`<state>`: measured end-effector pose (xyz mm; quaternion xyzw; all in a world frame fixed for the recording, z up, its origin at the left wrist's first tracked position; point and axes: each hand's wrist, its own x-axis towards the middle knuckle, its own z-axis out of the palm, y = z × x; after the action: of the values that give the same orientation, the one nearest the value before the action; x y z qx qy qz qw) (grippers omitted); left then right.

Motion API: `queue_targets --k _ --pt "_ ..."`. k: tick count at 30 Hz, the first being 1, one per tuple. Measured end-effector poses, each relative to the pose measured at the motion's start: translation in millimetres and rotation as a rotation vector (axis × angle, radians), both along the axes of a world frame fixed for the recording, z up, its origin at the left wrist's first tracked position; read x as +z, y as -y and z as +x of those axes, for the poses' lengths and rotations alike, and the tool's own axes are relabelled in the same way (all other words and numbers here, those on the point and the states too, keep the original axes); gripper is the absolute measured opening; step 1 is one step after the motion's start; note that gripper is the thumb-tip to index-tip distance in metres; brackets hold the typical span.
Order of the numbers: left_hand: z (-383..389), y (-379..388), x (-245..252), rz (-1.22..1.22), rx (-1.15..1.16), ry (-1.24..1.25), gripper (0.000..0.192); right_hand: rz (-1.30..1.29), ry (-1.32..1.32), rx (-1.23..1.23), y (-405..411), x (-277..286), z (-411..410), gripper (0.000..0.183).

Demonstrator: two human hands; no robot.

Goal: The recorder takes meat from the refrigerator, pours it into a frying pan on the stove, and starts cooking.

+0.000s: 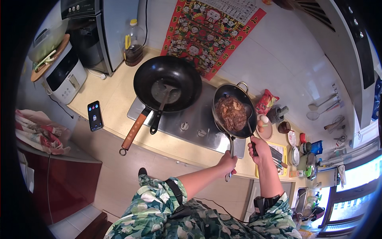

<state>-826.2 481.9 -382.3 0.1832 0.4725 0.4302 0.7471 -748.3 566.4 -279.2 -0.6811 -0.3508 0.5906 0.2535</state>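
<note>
My left hand (226, 164) grips the metal handle (231, 146) of a dark frying pan (219, 88) over the right side of the stove. A brown mound of cooked food (231, 112) fills much of the pan. My right hand (259, 149) is closed around the dark handle of a metal ladle (248, 112), whose bowl rests against the food's right side. To the left, a large black wok (146, 71) sits on the other burner, its wooden handle (134, 133) pointing toward me. A metal spatula (164, 100) lies in the wok, its black handle over the rim.
Right of the pan are a plate (268, 133) with eggs, a red packet (267, 101), a mortar (276, 115) and a yellow-edged board (282, 147) with a cleaver (274, 154). A phone (95, 116) lies at the counter's left edge; an oil jug (133, 44) stands behind.
</note>
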Motion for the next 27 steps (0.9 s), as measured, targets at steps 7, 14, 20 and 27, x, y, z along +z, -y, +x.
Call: queue_targets --k 7,14,20,27 --pt "-7 -4 10 -0.047 -0.047 -0.023 0.027 0.144 0.096 0.069 27 15 -9 0.013" --pt "-2 -7 -1 -0.024 -0.009 0.010 0.028 0.308 0.286 0.205 58 21 -14 0.013" --pt "-7 -7 1 0.002 0.007 0.015 0.028 0.357 0.417 0.259 75 25 -24 0.017" --pt "-9 -6 1 0.008 -0.017 0.034 0.026 0.331 0.504 0.297 86 32 -29 0.032"
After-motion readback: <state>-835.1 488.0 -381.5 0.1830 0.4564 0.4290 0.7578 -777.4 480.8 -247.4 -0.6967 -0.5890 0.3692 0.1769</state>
